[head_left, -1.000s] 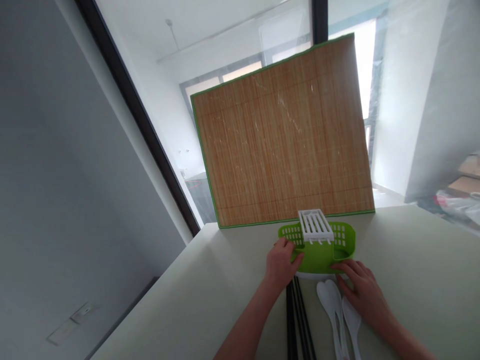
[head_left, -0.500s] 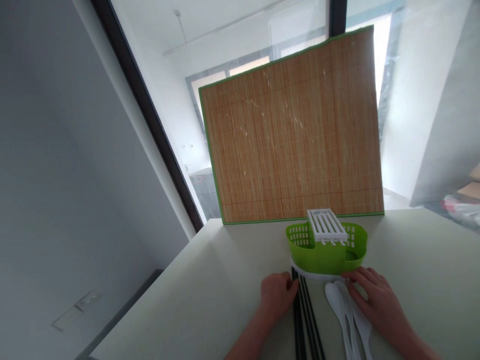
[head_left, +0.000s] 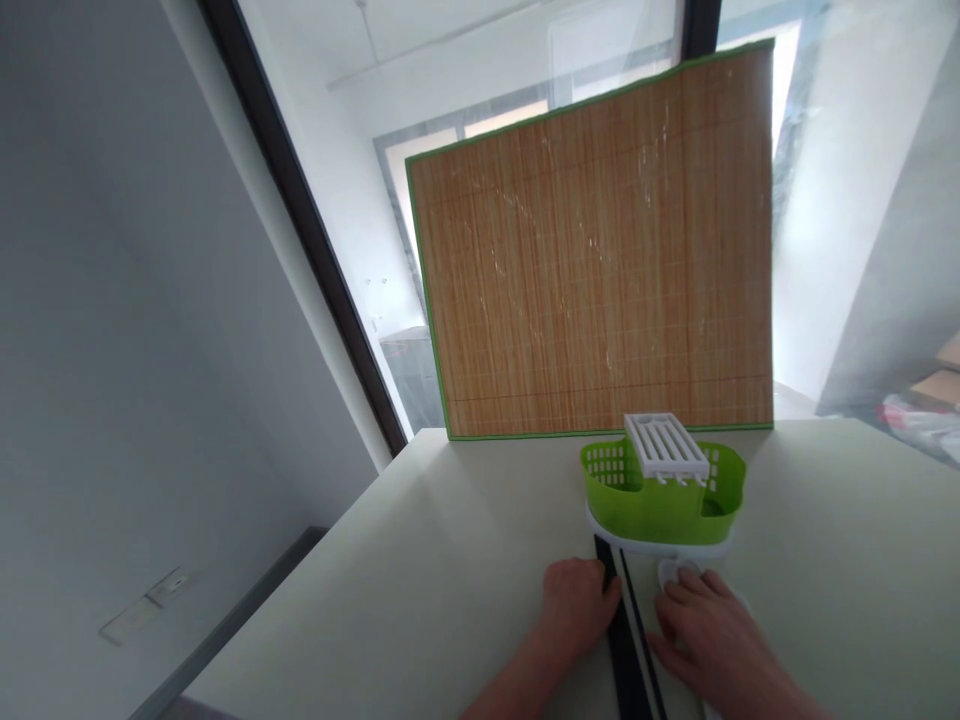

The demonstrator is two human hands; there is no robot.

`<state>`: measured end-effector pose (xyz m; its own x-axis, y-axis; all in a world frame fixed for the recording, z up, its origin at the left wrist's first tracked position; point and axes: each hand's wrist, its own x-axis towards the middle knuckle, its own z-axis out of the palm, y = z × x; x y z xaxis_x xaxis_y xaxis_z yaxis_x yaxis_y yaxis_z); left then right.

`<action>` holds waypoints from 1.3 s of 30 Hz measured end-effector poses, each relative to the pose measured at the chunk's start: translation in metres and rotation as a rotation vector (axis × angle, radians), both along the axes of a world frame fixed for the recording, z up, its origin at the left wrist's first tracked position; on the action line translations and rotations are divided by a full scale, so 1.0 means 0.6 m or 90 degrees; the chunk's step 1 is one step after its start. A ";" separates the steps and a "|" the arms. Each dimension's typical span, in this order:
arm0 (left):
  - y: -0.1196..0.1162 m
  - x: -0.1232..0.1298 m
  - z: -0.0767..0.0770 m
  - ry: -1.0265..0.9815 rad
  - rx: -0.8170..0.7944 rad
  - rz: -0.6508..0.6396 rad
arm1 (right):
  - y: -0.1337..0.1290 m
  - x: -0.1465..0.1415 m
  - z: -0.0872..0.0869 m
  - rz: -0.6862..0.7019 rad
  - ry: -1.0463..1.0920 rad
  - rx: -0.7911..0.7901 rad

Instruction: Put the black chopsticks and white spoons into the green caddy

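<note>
Chopsticks [head_left: 626,660], black, lie lengthwise on the surface [head_left: 420,580], ends toward the person, presumably so they sit within easy reach. Spoons [head_left: 667,571], white, alongside to the right, mostly covered; probably kept apart by kind. Left hand [head_left: 577,602]: fingers curled, narrow, thumb and forefinger touching the chopsticks near their far end; firm grip cannot be confirmed. Right hand [head_left: 697,625]: palm down over the spoons, fingers bent and slightly spread, touching the heads; hold or mere contact, cannot tell. Beyond: caddy [head_left: 637,518], green, upright on a white base [head_left: 667,549], slotted rack [head_left: 666,446] above its middle, likely leaving both end compartments accessible. Farthest: mat [head_left: 600,270], standing, apparently leaned on glass for support.
</note>
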<state>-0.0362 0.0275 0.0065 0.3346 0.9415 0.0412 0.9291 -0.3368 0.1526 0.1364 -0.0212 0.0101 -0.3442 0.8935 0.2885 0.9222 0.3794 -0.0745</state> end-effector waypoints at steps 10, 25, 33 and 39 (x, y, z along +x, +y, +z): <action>-0.002 0.002 -0.015 -0.015 -0.020 -0.023 | -0.016 -0.061 -0.010 -0.028 -0.075 -0.043; -0.011 0.018 -0.032 -0.040 -0.005 -0.049 | -0.005 -0.022 -0.029 -0.126 -0.058 -0.044; -0.009 0.019 -0.031 -0.069 0.005 -0.040 | 0.001 -0.014 -0.046 -0.115 -0.014 0.006; -0.011 0.019 -0.025 -0.080 0.009 -0.059 | -0.001 -0.018 -0.039 -0.129 -0.031 -0.009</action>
<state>-0.0247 0.0209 -0.0085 0.4109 0.9061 0.1010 0.8678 -0.4227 0.2611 0.1256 -0.0218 -0.0135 -0.1701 0.9495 0.2637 0.9822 0.1849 -0.0322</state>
